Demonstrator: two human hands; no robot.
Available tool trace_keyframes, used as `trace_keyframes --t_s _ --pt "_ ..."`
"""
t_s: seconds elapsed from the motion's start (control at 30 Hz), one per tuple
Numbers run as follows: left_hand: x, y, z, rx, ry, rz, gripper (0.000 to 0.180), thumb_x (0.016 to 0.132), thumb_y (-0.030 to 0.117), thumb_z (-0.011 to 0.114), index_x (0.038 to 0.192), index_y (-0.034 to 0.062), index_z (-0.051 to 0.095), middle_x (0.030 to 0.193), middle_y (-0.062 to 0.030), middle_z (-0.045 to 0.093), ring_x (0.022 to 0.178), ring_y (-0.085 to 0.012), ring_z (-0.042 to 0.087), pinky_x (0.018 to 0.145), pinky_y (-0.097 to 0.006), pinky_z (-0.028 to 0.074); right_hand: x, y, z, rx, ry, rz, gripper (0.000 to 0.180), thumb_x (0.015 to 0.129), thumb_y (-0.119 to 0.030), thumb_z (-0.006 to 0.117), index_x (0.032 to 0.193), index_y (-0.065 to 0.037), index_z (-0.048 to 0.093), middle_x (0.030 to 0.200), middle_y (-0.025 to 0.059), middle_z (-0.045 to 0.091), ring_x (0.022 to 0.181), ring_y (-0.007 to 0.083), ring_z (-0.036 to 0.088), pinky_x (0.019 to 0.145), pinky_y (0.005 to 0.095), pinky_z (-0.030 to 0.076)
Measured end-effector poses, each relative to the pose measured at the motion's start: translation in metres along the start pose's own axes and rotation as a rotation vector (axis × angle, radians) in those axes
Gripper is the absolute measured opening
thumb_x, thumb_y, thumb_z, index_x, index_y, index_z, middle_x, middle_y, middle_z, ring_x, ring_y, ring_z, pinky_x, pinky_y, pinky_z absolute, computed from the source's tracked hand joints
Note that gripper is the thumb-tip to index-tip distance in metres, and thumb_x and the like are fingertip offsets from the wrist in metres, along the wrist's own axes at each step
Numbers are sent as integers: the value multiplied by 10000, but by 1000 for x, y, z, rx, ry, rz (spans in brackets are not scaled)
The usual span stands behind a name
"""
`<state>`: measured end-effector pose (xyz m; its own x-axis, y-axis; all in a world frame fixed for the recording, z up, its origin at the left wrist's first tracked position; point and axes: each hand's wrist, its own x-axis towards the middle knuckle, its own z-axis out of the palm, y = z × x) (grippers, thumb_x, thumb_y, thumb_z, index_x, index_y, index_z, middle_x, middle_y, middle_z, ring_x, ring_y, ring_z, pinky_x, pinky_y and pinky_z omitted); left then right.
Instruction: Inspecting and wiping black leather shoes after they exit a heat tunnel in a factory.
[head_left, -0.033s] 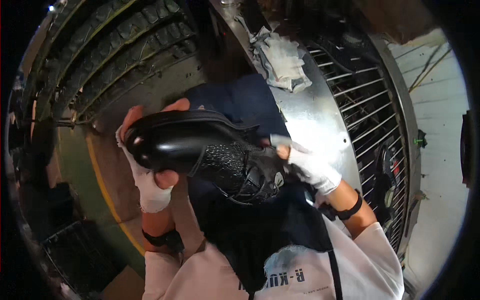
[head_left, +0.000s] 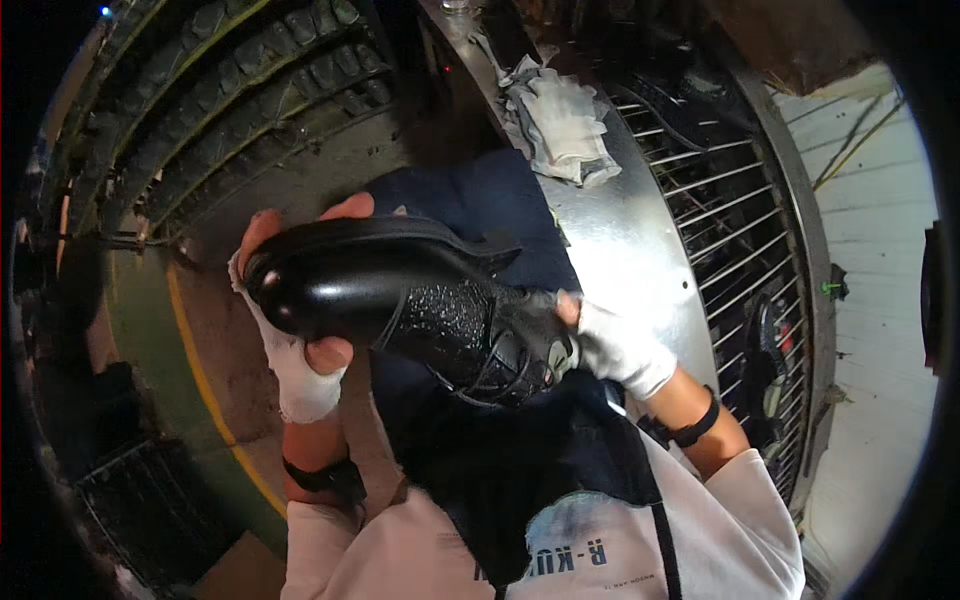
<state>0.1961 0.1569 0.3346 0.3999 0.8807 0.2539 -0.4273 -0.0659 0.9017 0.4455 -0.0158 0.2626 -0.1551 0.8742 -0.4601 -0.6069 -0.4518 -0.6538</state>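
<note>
A glossy black shoe (head_left: 345,290) with a rounded toe, textured side panel and laces is held over my lap, toe to the left. My left hand (head_left: 290,340), in a white fingerless glove, is wrapped round the toe end, with thumb and fingers on opposite sides. At the ankle end my right hand (head_left: 620,345), also in a white glove, grips the shoe near its opening. The right thumb shows, but most of its fingers are hidden. A pale patch (head_left: 558,357) shows inside the opening.
A dark apron (head_left: 520,460) covers my lap. To the right is a metal work surface (head_left: 640,260) with a pile of whitish cloths (head_left: 565,125), beside a wire rack (head_left: 720,180) bearing a dark shoe (head_left: 765,345). Shelves of dark shoes (head_left: 220,90) stand at far left.
My right hand has shifted slightly at the ankle end and looks sharper. The shoe has moved a little to the left with my left hand still on the toe.
</note>
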Motion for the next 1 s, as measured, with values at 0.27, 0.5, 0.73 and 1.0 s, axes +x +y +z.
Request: trace_keyframes --t_s 0.27,0.5,0.73,1.0 --pt "5 -36 -6 -68 -690 -282 1224 873 853 609 1686 0 277 1728 -217 324 1615 -312 292 1329 -483 110 -6 -97 -30 -310 284 -321 689 934 -278 817 1491 32 553 1283 72 704 1165 136 653 1041 291 515" --pt "6 -92 36 118 -332 -221 829 972 617 701 1544 54 496 1331 -68 568 1265 -165 503 1125 -303 363 28 -113 23 -1112 -46 -388 878 644 -346 1021 1374 -30 650 1262 113 712 1192 229 666 1075 353 496" --pt "-13 -75 43 244 -80 -30 640 1024 571 520 1305 -1 574 1165 -100 612 1056 -177 571 963 -333 451 24 -112 69 -1397 32 -439 898 631 -461 1004 1308 12 651 1105 188 726 1023 329 728 940 392 556" --pt "-41 -52 30 352 -208 -128 972 927 785 589 1458 -15 438 1277 -138 530 1151 -234 554 1026 -380 452 3 -107 97 -1678 -47 -458 878 724 -508 892 1384 -22 578 1136 229 699 988 435 716 833 489 582"
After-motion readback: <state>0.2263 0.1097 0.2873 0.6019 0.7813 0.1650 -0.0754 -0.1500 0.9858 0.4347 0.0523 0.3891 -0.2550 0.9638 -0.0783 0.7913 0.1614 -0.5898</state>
